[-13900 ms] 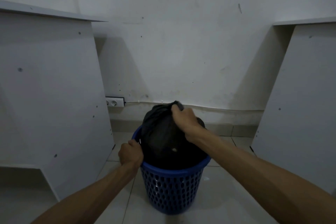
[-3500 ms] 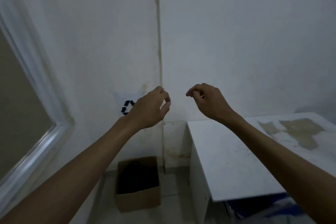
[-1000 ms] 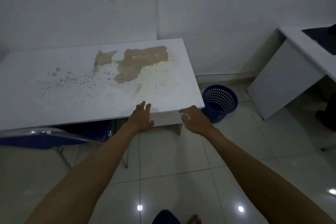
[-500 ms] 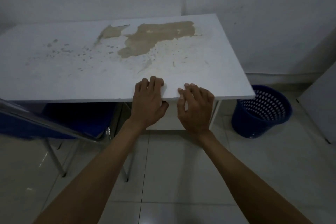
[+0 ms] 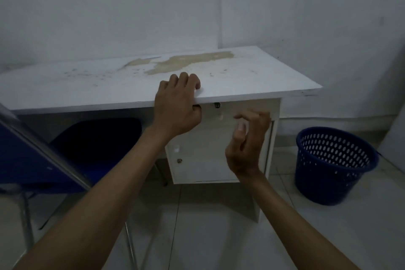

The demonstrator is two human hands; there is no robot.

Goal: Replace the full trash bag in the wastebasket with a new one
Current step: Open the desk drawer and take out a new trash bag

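Note:
The blue perforated wastebasket (image 5: 328,169) stands on the floor tiles at the right, with no bag in it. No trash bag is in view. My left hand (image 5: 175,109) grips the front edge of the white desk (image 5: 87,87), fingers on top and thumb underneath. My right hand (image 5: 245,144) hovers in front of the desk's drawer front (image 5: 210,136), fingers loosely curled and holding nothing. A small keyhole (image 5: 217,105) sits at the top of that drawer, just right of my left thumb.
The desk top has a brown worn patch (image 5: 188,61). Below the drawer is a cabinet door with a small knob (image 5: 179,160). A blue chair (image 5: 39,160) with metal legs is tucked under the desk at the left. White walls stand behind.
I have crouched lower, so the drawer front now shows. My right hand has come off the desk top and dropped before the drawer. My left hand stays on the desk edge.

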